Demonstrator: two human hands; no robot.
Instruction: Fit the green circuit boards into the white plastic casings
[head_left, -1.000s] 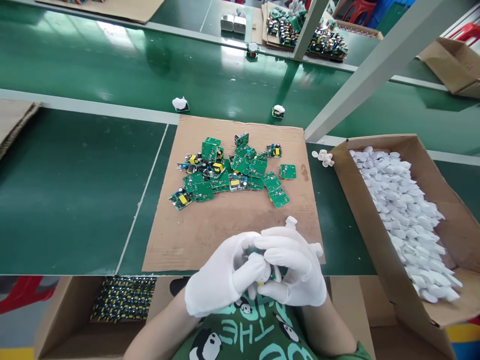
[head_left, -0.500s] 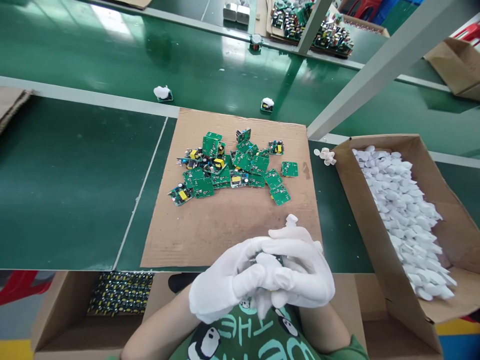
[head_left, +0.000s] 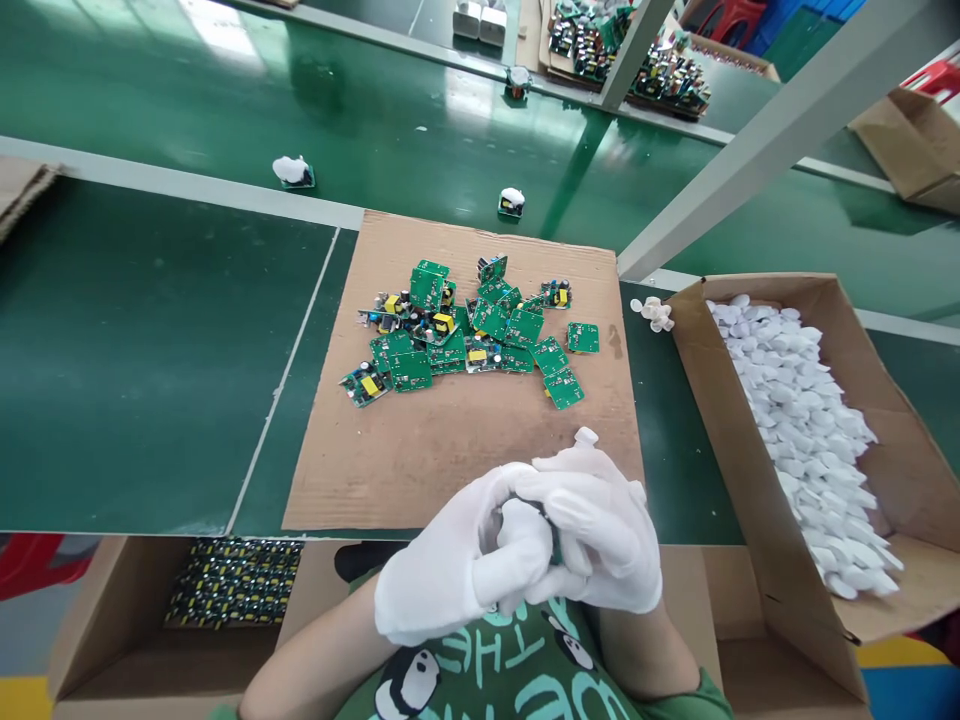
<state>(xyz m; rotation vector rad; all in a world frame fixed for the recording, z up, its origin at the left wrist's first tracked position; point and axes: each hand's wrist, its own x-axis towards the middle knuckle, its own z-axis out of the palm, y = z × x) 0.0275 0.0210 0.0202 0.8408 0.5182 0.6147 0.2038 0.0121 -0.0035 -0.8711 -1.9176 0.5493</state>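
Both my hands wear white gloves and meet in front of my chest, over the near edge of a cardboard sheet (head_left: 450, 460). Between them is a small circuit board (head_left: 556, 548), of which only a dark green sliver shows. My left hand (head_left: 465, 560) curls round it from the left, thumb across the front. From the right, my right hand (head_left: 611, 530) closes on it with bent fingers. A small white tip (head_left: 586, 437) pokes up above the right hand; whether it is a loose piece or glove cannot be told. Beyond my hands lies a pile of green circuit boards (head_left: 487, 320).
At right, an open carton (head_left: 720, 440) holds many white pieces (head_left: 802, 440); a few pale discs (head_left: 656, 314) lie beside it. White-topped boards (head_left: 511, 203) sit on the green conveyor (head_left: 390, 140). A grey post (head_left: 720, 150) slants up at right. Below left, a box contains more boards (head_left: 232, 582).
The white-topped boards on the conveyor have shifted left. My fingers have moved round the held board, and less of it shows between the gloves.
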